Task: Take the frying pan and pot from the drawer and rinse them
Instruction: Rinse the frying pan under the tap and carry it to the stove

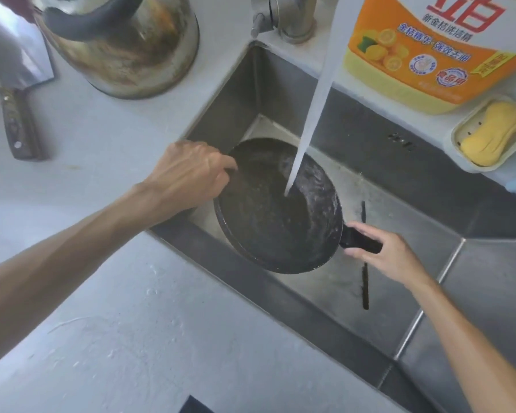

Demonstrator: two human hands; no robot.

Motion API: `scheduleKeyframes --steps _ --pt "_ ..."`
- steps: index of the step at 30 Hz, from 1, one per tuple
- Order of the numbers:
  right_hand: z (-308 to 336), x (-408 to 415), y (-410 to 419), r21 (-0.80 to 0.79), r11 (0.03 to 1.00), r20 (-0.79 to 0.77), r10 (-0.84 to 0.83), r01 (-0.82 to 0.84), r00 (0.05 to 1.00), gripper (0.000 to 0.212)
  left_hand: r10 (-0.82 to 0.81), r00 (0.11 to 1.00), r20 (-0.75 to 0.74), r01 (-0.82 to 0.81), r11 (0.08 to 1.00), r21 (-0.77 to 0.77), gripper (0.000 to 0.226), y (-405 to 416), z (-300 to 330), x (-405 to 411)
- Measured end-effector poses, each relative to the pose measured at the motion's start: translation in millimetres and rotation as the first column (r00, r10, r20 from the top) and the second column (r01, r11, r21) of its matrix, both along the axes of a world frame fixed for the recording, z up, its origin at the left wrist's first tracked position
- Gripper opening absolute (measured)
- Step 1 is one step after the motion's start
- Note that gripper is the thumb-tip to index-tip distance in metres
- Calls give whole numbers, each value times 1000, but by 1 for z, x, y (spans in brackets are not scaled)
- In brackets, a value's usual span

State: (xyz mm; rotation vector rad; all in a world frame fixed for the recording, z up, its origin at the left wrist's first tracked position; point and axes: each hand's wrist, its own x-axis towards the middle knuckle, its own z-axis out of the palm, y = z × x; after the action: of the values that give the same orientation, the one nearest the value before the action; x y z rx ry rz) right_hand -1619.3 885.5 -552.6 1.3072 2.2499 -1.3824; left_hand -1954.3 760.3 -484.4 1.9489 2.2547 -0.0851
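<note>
A black frying pan [265,216] is held inside the steel sink [399,222], tilted a little. A stream of water [310,114] from the tap [283,19] lands on the pan's inner surface and splashes. My right hand [382,251] grips the pan's black handle at the lower right. At the pan's left rim rests my left hand [191,174], its fingers curled over the edge and touching the inside. No pot shows in this view.
A stained metal kettle [122,46] stands on the counter left of the tap. A cleaver [15,93] lies at the far left. A dish-soap bottle [429,49] and a yellow soap in a dish [492,132] sit behind the sink. A dark strip [365,287] lies on the sink floor.
</note>
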Motion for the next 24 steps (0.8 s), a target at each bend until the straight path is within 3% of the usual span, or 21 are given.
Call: scheduleKeyframes --steps 3,5,8,11,13,15,17,19,21,24 --pt "32 -3 19 217 956 184 156 -195 970 50 192 976 98 -158 947 -278 38 -8 -21 5" --pt "46 -4 27 435 858 199 204 -273 958 50 238 962 133 -183 925 -334 37 -13 -37 15" --pt "55 -2 31 702 670 109 233 -241 966 46 268 945 186 -221 945 -240 34 -15 -59 25" --pt "45 8 30 827 536 34 250 -168 968 38 283 929 238 -267 959 -98 29 -12 -60 25" --pt "34 14 25 857 510 -33 182 -66 983 34 248 936 250 -261 965 21 24 -9 -49 21" --pt "19 15 13 772 628 -168 50 100 985 34 163 966 201 -195 969 154 23 -6 -32 15" --pt "5 11 -4 513 814 -261 -156 274 953 38 86 987 138 -119 961 249 22 -3 -10 9" --pt "-9 4 -20 219 897 -237 -332 383 913 48 27 997 78 -49 953 300 21 1 12 5" --pt "-20 -2 -31 -6 928 -194 -366 372 910 62 -26 999 28 17 955 297 22 6 29 2" --pt "-16 -8 -31 -169 964 -107 -225 205 969 70 -13 999 44 4 981 193 27 13 37 -6"
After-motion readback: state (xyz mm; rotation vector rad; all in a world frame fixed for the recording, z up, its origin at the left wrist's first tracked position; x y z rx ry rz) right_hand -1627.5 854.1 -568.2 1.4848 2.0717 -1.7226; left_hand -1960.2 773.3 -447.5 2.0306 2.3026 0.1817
